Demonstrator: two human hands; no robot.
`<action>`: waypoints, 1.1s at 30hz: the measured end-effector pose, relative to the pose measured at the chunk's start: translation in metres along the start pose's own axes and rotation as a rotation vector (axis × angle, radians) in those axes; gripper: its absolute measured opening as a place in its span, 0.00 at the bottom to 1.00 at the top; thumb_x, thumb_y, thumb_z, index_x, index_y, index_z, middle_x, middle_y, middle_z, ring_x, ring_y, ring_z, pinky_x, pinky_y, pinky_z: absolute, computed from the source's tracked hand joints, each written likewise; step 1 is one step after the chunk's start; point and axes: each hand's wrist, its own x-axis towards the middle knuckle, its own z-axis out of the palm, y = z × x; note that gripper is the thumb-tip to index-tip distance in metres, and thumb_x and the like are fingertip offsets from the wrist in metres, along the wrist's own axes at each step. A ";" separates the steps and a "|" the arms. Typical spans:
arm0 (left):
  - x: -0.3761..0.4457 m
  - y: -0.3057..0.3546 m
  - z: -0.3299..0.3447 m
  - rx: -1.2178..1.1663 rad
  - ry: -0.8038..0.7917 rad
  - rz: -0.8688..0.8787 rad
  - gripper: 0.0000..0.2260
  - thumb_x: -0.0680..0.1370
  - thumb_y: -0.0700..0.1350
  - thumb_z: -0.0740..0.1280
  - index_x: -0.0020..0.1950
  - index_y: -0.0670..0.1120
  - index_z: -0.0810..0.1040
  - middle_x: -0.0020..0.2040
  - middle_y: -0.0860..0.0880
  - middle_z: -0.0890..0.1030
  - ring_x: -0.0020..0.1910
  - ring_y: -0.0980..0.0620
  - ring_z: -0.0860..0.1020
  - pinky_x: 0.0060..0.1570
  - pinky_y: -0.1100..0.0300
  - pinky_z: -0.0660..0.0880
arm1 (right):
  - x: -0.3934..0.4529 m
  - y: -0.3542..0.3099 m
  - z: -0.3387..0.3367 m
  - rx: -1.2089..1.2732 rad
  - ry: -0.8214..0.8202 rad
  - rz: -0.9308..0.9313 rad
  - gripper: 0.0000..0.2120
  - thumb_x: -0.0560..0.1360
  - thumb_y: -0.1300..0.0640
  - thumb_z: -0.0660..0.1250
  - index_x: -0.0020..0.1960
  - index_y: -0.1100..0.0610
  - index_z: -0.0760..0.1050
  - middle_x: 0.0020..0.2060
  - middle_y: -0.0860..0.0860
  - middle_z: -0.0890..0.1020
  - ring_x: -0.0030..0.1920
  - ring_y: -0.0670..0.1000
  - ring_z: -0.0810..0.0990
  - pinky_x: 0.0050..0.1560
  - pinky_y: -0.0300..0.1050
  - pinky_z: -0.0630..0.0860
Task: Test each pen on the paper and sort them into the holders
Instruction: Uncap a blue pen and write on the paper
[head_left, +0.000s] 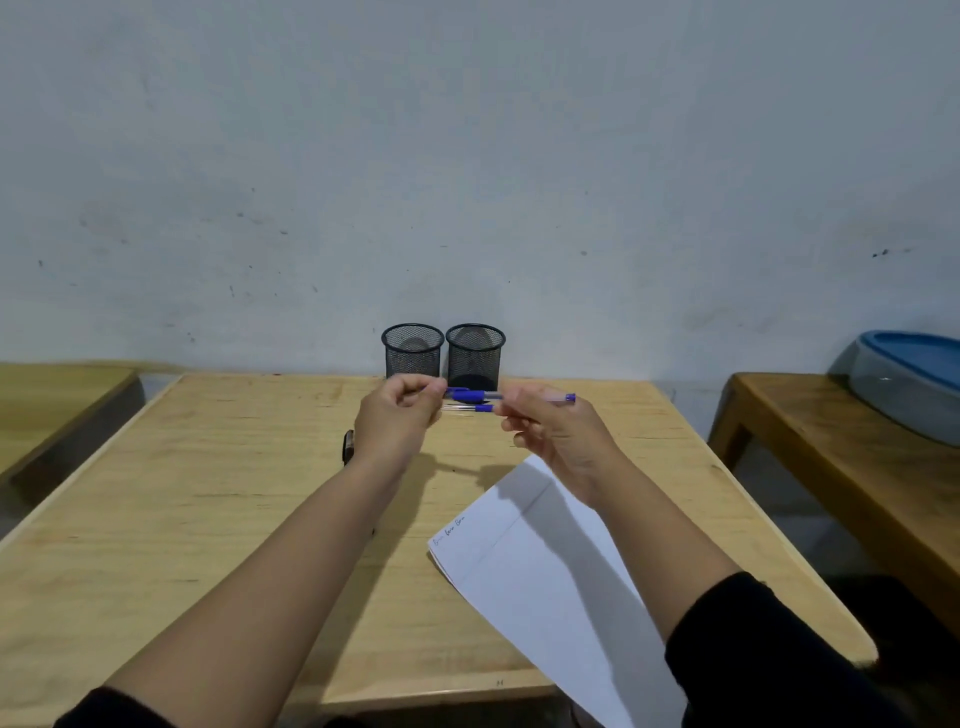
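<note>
Pens are what this is about, and the blue pen (483, 396) being handled now is up in the air between both hands, held level just in front of the two mesh holders (413, 351) at the back of the counter (208, 467). The left hand (397, 421) has its fingertips curled in and pinching the cap end, while the right hand (550, 431) grips the barrel, whose blue tail sticks out past the knuckles. My guess is it's a cap pull or a cap push, since each hand has one end and they're lined up along the pen's axis. Can't tell which from a single look.

Holding it up near eye line makes sense, it's easier to see the cap seam than down on the wood.

A second blue pen (470, 409) lies on the counter just under the held one, close to the holders, and a dark pen (348, 446) sits left of the left wrist. Both look like they're waiting their turn.

The paper (545, 571) is angled under the right forearm, near the front edge, so the writing hand can drop straight onto it. A few small scribbles (450, 529) already sit in its top corner, so some testing looks done. Both holders stand touching or nearly so, and I can't make out any pens inside either.

Off to the right there's another bench with a blue-lidded tub (909, 384), not part of this.
</note>
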 end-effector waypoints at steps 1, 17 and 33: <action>-0.004 -0.001 0.003 -0.014 -0.032 -0.010 0.05 0.75 0.41 0.68 0.39 0.48 0.78 0.34 0.49 0.79 0.35 0.54 0.77 0.50 0.56 0.75 | -0.001 0.004 0.005 0.002 0.012 -0.009 0.03 0.75 0.61 0.67 0.47 0.60 0.78 0.35 0.52 0.81 0.31 0.45 0.77 0.30 0.34 0.71; 0.010 0.006 0.014 0.058 -0.256 -0.071 0.08 0.75 0.37 0.66 0.37 0.45 0.79 0.32 0.48 0.77 0.31 0.57 0.74 0.35 0.70 0.76 | 0.000 0.017 0.009 -0.039 0.107 -0.193 0.09 0.76 0.65 0.64 0.37 0.59 0.73 0.30 0.55 0.77 0.27 0.46 0.72 0.25 0.35 0.68; 0.004 -0.072 0.009 0.687 -0.120 0.030 0.02 0.74 0.39 0.68 0.44 0.45 0.79 0.42 0.49 0.79 0.36 0.60 0.73 0.33 0.73 0.64 | 0.002 0.044 -0.035 0.003 0.228 -0.001 0.06 0.76 0.64 0.63 0.42 0.60 0.76 0.31 0.56 0.77 0.27 0.46 0.73 0.22 0.35 0.67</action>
